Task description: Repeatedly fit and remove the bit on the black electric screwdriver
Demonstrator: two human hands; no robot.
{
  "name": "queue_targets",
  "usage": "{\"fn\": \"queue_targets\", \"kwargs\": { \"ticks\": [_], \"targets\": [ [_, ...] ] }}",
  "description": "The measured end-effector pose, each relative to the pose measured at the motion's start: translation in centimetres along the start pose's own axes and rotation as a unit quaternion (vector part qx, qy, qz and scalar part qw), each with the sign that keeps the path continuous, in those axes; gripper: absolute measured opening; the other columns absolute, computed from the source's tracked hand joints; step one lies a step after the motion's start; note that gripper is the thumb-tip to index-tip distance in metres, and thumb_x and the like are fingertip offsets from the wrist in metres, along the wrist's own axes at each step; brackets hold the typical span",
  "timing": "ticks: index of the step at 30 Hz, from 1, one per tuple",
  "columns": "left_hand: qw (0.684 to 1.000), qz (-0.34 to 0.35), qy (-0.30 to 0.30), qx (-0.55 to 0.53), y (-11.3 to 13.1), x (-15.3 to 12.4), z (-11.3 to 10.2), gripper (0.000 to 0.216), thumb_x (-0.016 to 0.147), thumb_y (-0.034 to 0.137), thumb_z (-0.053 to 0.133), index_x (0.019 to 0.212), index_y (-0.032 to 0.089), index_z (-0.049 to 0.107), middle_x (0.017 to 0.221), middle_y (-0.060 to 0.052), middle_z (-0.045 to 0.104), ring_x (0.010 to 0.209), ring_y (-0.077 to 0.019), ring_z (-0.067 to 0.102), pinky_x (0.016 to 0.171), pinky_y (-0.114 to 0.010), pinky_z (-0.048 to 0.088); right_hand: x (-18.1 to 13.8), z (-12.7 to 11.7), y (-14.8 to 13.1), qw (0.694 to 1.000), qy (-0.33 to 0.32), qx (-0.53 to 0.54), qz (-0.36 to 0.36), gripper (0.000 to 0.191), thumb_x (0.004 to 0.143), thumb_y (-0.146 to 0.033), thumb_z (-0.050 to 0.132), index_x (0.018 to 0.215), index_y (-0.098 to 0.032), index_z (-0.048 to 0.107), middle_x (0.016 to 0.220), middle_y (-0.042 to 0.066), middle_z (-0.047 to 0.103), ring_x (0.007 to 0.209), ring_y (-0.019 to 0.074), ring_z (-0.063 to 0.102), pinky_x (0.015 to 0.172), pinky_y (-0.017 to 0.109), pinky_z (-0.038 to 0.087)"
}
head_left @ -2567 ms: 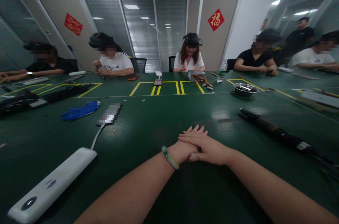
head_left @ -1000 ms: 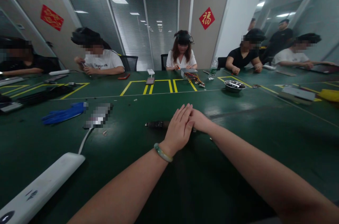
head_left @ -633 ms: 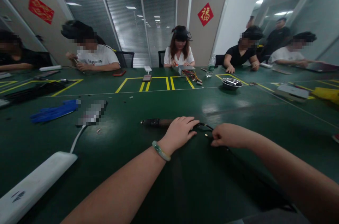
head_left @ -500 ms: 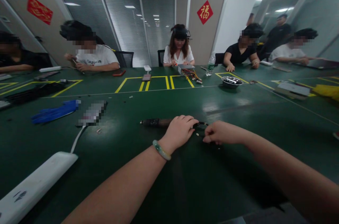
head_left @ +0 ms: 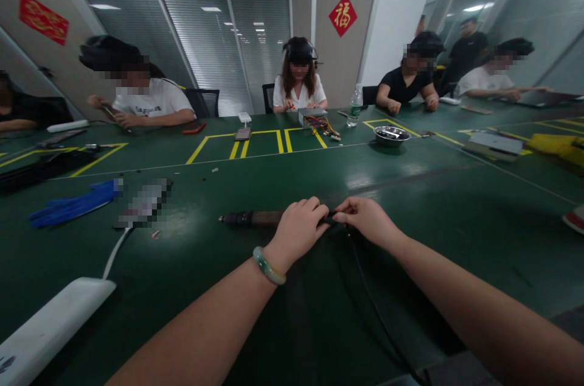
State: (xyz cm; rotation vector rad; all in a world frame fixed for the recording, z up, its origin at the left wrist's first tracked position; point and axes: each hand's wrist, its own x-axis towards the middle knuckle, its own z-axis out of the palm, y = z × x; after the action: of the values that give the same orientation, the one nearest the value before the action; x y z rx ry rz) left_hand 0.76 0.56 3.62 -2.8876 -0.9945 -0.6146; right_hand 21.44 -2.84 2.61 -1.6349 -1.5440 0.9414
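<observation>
One dark tool; one left hand curled over it; one right hand pinching its tail; I count one trailing black cable.

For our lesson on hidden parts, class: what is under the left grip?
A dark tool. Its tip and front part show; the left grip covers the stretch beneath, which cannot be seen.

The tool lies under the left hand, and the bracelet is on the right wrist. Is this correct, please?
Not fully: the bracelet is on the left wrist, as the head view shows. The tool does lie under the left hand.
</observation>
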Motion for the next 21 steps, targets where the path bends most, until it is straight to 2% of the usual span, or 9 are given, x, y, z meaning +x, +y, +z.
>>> {"fn": "queue_targets", "kwargs": {
  "ticks": [7, 12, 17, 21],
  "targets": [
    [1.0, -0.018, 0.002, 0.01, 0.0, 0.1, 0.3, 0.015, 0.087, 0.032, 0.063, 0.097, 0.024, 0.056, 0.099, -0.001, 0.053, 0.088, -0.0182, 0.055, 0.074, -0.031, 0.044, -0.7, -0.3, -1.0, 0.987, 0.04, -0.152, -0.02, 0.017, 0.079, -0.033, 0.068, 0.093, -0.024, 0.071, 0.081, 0.0, 0.072, 0.071, 0.0145, 0.065, 0.06, 0.024, 0.045],
    [1.0, -0.011, 0.01, 0.02, 0.0, 0.2, 0.4, 0.02, 0.085, 0.037, 0.065, 0.095, 0.023, 0.055, 0.099, -0.001, 0.055, 0.089, -0.0191, 0.055, 0.073, -0.032, 0.044, -0.8, -0.2, -1.6, 0.963, 0.075, -0.257, -0.043, 0.009, 0.079, -0.031, 0.067, 0.085, -0.025, 0.071, 0.077, -0.001, 0.071, 0.069, 0.0144, 0.064, 0.06, 0.025, 0.041],
    [0.999, 0.009, -0.002, 0.032, 0.6, 0.8, 0.8, 0.008, 0.088, 0.024, 0.06, 0.095, 0.021, 0.056, 0.098, -0.002, 0.057, 0.09, -0.0185, 0.056, 0.078, -0.032, 0.046, -0.8, 0.0, -1.8, 0.958, 0.085, -0.271, -0.041, 0.01, 0.077, -0.035, 0.069, 0.079, -0.025, 0.07, 0.075, -0.003, 0.07, 0.068, 0.0133, 0.063, 0.058, 0.025, 0.04],
    [1.0, 0.005, 0.014, 0.001, 0.5, 1.0, 1.0, 0.008, 0.086, 0.02, 0.059, 0.094, 0.02, 0.057, 0.097, -0.003, 0.059, 0.091, -0.0183, 0.057, 0.083, -0.033, 0.046, -0.9, 0.2, -1.6, 0.951, 0.102, -0.284, -0.068, 0.009, 0.078, -0.034, 0.068, 0.08, -0.026, 0.07, 0.076, -0.003, 0.069, 0.069, 0.0137, 0.061, 0.06, 0.025, 0.039]
  ]
}}
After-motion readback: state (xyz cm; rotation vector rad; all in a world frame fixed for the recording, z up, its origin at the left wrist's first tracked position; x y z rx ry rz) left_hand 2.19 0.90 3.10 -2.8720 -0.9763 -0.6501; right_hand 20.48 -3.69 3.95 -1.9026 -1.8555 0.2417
